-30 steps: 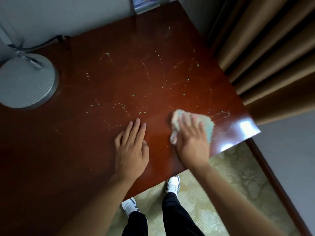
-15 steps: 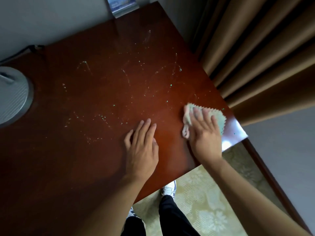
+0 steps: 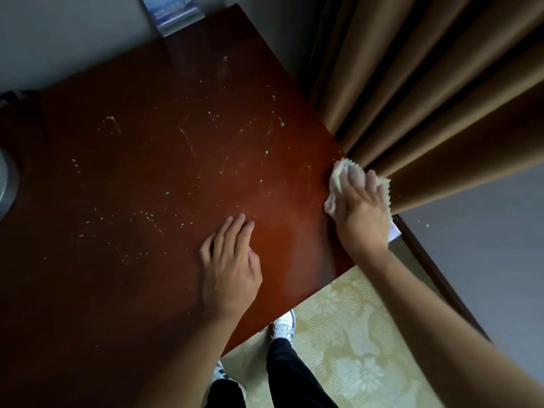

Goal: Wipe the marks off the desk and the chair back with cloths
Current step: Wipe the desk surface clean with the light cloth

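Observation:
The dark red-brown desk point(image 3: 123, 304) fills the left and middle of the view. Pale green and whitish marks point(image 3: 153, 217) are scattered over its far and middle parts. My right hand point(image 3: 360, 214) presses a light green cloth point(image 3: 335, 184) flat on the desk's right edge, right next to the curtain; most of the cloth is hidden under my fingers. My left hand point(image 3: 231, 266) rests flat on the desk near its front edge, fingers together, holding nothing. No chair is in view.
Brown curtain folds point(image 3: 426, 98) hang against the desk's right edge. A grey round lamp base point(image 3: 6, 184) shows at the left border. A small blue-white card stand point(image 3: 173, 13) sits at the far edge by the wall. Patterned carpet point(image 3: 347, 343) and my shoes lie below.
My right hand has slid the cloth to the right and away from me along the desk, up to the curtain. The left hand stays flat. The view has shifted right.

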The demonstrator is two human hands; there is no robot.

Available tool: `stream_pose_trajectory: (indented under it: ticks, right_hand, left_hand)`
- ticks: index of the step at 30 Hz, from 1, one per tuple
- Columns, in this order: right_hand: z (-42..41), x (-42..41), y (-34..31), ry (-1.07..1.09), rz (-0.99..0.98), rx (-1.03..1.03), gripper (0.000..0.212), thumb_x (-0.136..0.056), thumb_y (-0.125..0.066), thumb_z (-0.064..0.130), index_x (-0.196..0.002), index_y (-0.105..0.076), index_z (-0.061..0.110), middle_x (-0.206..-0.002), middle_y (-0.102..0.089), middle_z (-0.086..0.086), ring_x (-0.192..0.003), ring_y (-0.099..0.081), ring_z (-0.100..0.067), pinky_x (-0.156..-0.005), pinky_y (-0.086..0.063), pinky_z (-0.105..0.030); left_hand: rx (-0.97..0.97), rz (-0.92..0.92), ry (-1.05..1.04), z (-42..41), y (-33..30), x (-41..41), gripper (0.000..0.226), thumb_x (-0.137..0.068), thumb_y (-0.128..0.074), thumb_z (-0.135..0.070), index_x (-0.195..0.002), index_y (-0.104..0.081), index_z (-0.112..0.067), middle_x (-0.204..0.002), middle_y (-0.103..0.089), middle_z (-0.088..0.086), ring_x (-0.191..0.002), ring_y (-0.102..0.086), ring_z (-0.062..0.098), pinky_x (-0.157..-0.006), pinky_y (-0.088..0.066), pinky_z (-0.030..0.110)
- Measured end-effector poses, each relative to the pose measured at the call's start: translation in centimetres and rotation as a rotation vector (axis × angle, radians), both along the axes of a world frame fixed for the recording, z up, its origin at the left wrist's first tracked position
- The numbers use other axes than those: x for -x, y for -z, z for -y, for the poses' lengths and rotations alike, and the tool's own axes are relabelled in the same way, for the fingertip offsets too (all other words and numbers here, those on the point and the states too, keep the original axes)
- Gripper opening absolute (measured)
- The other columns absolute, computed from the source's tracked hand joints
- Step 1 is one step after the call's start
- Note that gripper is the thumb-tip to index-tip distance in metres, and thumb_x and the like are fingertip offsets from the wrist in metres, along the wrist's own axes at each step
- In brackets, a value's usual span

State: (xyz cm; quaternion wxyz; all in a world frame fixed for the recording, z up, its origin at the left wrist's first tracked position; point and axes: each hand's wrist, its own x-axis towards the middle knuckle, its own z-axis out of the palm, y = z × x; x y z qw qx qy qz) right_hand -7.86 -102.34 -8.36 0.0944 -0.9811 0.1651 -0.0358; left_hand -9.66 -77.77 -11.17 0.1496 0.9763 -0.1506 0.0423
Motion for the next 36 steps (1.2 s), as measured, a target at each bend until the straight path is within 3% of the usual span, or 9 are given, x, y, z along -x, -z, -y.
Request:
stream_pose_trajectory:
  ticks: [7,9,13,18,24,26,30,33,36]
  right_hand:
    - [-10.5,4.9,1.0,-0.503,0.055,-0.071,0.043,-0.091,-0.053,0.025,-0.132,-0.059,0.013,-0.141,-0.054,-0.006,-0.136,-0.043,-0.035,-0.115,-0.027,-0.051]
    - [-6.1,3.1,1.0,-0.378,0.088,-0.036,0.046,-0.082,-0.056,0.017,-0.127,-0.062,0.006,-0.133,-0.06,-0.013,-0.127,-0.05,-0.043,-0.109,-0.026,-0.051]
    - [-0.8,0.3,-1.2,-0.084,0.076,-0.129,0.039,-0.104,-0.034,0.026,-0.133,-0.055,0.009,-0.139,-0.053,-0.011,-0.134,-0.04,-0.039,-0.109,-0.029,-0.053]
    - [-9.3,2.6,1.0,-0.581,0.03,-0.037,0.045,-0.101,-0.041,0.036,-0.142,-0.05,0.02,-0.149,-0.045,-0.001,-0.143,-0.031,-0.031,-0.117,-0.026,-0.053]
    - [-0.2,-5.4,0.3,-0.031,0.002,-0.017,0.044,-0.105,-0.031,0.032,-0.145,-0.042,0.015,-0.153,-0.037,-0.008,-0.143,-0.027,-0.033,-0.115,-0.022,-0.048]
    - [-2.3,-4.3,-0.1,-0.068,0.083,-0.066,0.042,-0.104,-0.037,0.03,-0.138,-0.051,0.011,-0.145,-0.047,-0.011,-0.138,-0.036,-0.036,-0.112,-0.029,-0.051]
    - [-7.9,1.0,0.5,-0.521,0.042,-0.056,0.04,-0.097,-0.053,0.032,-0.132,-0.06,0.016,-0.141,-0.054,-0.007,-0.135,-0.045,-0.035,-0.112,-0.034,-0.055]
    - [-3.9,-3.1,0.5,-0.286,-0.029,-0.066,0.046,-0.102,-0.042,0.033,-0.146,-0.042,0.019,-0.154,-0.038,-0.004,-0.146,-0.027,-0.03,-0.12,-0.019,-0.047]
    - [0.3,-5.5,-0.2,-0.067,-0.055,-0.088,0.046,-0.106,-0.03,0.035,-0.147,-0.038,0.016,-0.156,-0.032,-0.004,-0.146,-0.023,-0.027,-0.116,-0.024,-0.041]
  left_hand:
    - [0.002,-0.001,-0.007,0.0,-0.2,0.0,0.053,-0.082,-0.043,-0.016,-0.135,-0.052,-0.017,-0.146,-0.051,0.0,-0.14,-0.042,0.019,-0.112,-0.028,0.038]
    - [0.013,0.001,-0.013,0.1,-0.1,0.0,0.047,-0.088,-0.041,-0.017,-0.133,-0.053,-0.018,-0.146,-0.052,-0.001,-0.14,-0.042,0.017,-0.112,-0.029,0.038]
    - [0.009,-0.02,-0.015,0.0,0.0,-0.1,0.045,-0.091,-0.037,-0.02,-0.134,-0.051,-0.019,-0.145,-0.052,0.0,-0.141,-0.041,0.017,-0.111,-0.029,0.038]
    - [0.018,-0.02,-0.025,0.0,0.1,0.1,0.052,-0.087,-0.041,-0.019,-0.139,-0.047,-0.016,-0.143,-0.053,0.001,-0.139,-0.043,0.018,-0.109,-0.032,0.038]
    - [-0.004,-0.055,-0.033,0.0,0.0,0.2,0.046,-0.09,-0.037,-0.021,-0.135,-0.049,-0.019,-0.146,-0.051,-0.001,-0.141,-0.039,0.016,-0.112,-0.029,0.037]
    - [0.004,-0.048,-0.031,0.0,0.1,0.1,0.046,-0.09,-0.038,-0.021,-0.135,-0.049,-0.019,-0.146,-0.051,-0.001,-0.141,-0.04,0.016,-0.112,-0.029,0.037]
    - [0.019,-0.038,-0.026,0.1,0.1,0.1,0.046,-0.088,-0.04,-0.019,-0.133,-0.05,-0.017,-0.145,-0.052,0.001,-0.14,-0.042,0.019,-0.112,-0.03,0.037]
    - [0.012,-0.044,-0.027,0.1,0.0,-0.1,0.045,-0.09,-0.038,-0.02,-0.134,-0.05,-0.018,-0.145,-0.052,0.0,-0.14,-0.041,0.018,-0.111,-0.03,0.037]
    - [-0.007,-0.064,-0.025,0.1,-0.3,0.2,0.046,-0.09,-0.037,-0.02,-0.135,-0.048,-0.018,-0.145,-0.052,0.0,-0.139,-0.042,0.018,-0.11,-0.032,0.039]
